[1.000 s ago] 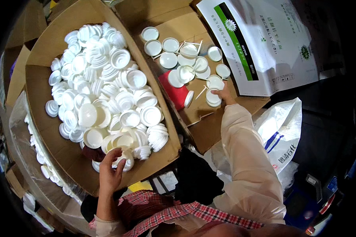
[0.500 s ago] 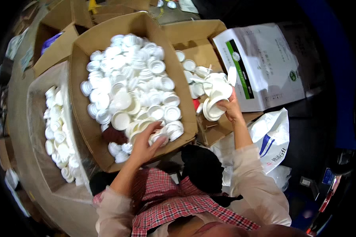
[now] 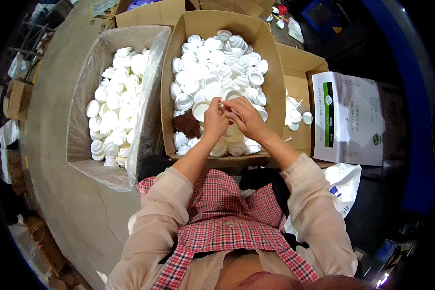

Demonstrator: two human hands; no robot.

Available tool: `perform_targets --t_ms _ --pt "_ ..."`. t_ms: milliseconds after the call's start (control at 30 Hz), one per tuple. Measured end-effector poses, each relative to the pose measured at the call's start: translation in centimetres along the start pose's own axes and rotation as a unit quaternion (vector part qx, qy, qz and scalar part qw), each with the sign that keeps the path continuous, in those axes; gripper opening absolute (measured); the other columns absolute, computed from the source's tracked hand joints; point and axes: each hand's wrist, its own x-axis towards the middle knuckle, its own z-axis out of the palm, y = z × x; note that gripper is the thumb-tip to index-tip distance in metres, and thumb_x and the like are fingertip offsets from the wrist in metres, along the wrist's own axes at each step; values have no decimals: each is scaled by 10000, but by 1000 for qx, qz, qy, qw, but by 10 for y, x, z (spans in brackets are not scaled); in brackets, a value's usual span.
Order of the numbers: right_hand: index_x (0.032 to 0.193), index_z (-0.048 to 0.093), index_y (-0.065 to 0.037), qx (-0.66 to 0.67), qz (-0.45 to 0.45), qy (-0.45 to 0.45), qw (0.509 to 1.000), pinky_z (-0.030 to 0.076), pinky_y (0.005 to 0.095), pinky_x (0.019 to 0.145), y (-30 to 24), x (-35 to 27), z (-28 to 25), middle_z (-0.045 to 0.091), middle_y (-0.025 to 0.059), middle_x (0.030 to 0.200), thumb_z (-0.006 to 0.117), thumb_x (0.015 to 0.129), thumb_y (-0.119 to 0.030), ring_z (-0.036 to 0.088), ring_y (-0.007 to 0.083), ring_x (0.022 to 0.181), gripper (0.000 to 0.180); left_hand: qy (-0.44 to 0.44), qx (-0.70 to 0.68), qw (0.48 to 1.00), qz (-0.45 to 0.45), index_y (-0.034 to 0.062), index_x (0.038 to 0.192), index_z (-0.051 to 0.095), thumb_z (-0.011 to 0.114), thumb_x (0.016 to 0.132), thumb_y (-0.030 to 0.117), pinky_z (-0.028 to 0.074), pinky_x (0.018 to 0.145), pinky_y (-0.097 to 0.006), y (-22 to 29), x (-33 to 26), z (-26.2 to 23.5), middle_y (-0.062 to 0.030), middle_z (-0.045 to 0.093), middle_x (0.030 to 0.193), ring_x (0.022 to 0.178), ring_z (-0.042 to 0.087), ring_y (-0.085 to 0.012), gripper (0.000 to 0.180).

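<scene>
My left hand and my right hand meet above the near half of a cardboard box. Their fingertips are pinched together; whatever small piece they hold is mostly hidden by the fingers. Round white plastic lids with stepped rims fill this box in a loose heap. Just left of my left hand lies a cream-white lid, its open side up. A dark brown cloth-like piece rests against the box's left side. Below my wrists, more cream lids lie by the near wall.
Left stands a plastic-lined bin of similar lids. At right, a smaller carton holds several white parts. Beyond it is a white printed carton, with a white plastic bag nearer me. Another cardboard box is behind.
My right hand has come left from the smaller carton, where it held a cluster of white plastic parts, to meet my left hand. That cluster no longer shows. The view has shifted.
</scene>
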Motion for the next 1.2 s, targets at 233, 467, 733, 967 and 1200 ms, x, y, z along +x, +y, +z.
perform_targets --t_ms 233,467,733,967,1200 --pt "1191 542 -55 -49 131 190 972 419 416 913 13 -13 34 501 136 1261 621 842 -111 506 319 1081 362 26 -147 979 -136 -53 1083 416 490 799 -50 620 574 -345 8 2 -15 -221 548 1092 858 645 -269 294" --pt "1327 478 -119 -101 60 124 985 352 419 999 18 -18 10 508 146 1264 636 848 -200 441 333 1178 510 -39 -104 992 -59 18 1101 464 516 884 50 536 657 -306 -10 11 -34 -130 593 992 838 607 -190 226" --pt "966 663 -83 -105 248 -68 961 426 434 833 24 -28 14 615 129 936 565 916 -287 545 293 958 232 6 142 985 102 13 952 563 554 917 177 476 681 -399 -10 5 -32 -230 624 830 794 624 -391 168" --pt "799 602 -36 188 170 -81 964 467 330 682 0 -46 -28 571 65 780 511 953 -263 548 182 727 289 202 225 943 137 -12 922 604 584 897 178 502 665 -435 -52 21 -71 -247 638 770 730 638 -417 193" --pt "828 589 -45 325 231 88 913 437 232 675 -40 -80 -45 552 -20 793 457 1011 -274 516 78 737 322 -252 222 928 161 100 1442 325 812 701 235 280 1099 -436 66 -25 -48 -213 365 1443 1372 289 -387 897"
